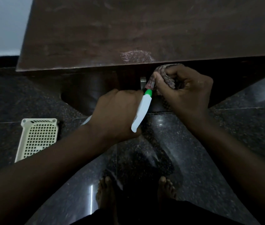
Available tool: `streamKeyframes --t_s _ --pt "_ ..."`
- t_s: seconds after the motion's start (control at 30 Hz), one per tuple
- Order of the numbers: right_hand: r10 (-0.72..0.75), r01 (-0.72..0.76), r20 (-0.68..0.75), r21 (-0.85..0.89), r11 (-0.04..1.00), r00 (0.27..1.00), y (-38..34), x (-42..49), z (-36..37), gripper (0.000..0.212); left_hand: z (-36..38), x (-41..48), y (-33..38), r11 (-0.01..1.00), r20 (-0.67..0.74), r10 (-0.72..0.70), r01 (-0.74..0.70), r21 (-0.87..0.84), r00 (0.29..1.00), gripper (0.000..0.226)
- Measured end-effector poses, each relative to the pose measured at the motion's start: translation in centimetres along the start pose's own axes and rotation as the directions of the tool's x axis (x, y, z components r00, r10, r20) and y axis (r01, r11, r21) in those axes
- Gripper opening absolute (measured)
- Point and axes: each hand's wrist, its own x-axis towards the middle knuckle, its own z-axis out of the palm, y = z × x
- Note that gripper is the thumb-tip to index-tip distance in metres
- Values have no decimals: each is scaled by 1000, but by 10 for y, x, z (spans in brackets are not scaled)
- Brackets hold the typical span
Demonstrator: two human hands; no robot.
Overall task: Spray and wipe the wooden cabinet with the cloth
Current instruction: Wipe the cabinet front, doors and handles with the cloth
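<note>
Bunched cloth beside white spray bottle, before dark cabinet.

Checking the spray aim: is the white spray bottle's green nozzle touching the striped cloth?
Cannot tell. In the head view the green nozzle meets the hanging edge of the striped cloth with no visible gap, but depth is unclear.

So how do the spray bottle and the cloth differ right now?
The spray bottle is white with a green tip; the cloth is soft, patterned and bunched up. The left hand holds the bottle; the right hand holds the cloth. The cloth sits just under the edge of the cabinet, the bottle lower. Both are held close together.
</note>
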Motion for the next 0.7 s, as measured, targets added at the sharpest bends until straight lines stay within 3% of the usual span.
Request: streamKeyframes --t_s 0.1,0.23,0.37,0.47,0.57,0.7 --pt "-16 15 -26 -18 1000 1000 -7 3 -5 13 -19 -6 -7 998 6 -18 18 56 1000 23" --pt "45 -42 -118 26 999 992 -20 5 -15 11 -46 -17 -16 996 8 -46 45 81 999 32" --pt "18 -24 -131 -41 999 991 -40 21 -18 11 -68 -29 -23 996 -18 -54 55 73 998 15" --pt "-21 29 57 -153 988 998 -54 43 -10 15 -77 -38 -25 996 -41 -71 73 54 997 12" --pt "1 105 315 -319 942 949 -59 56 1 25 -81 -46 -27 996 -67 -88 89 21 994 12" --pt "-18 176 443 -320 931 896 -65 62 13 25 -85 -56 -30 994 -113 -106 109 20 988 16"
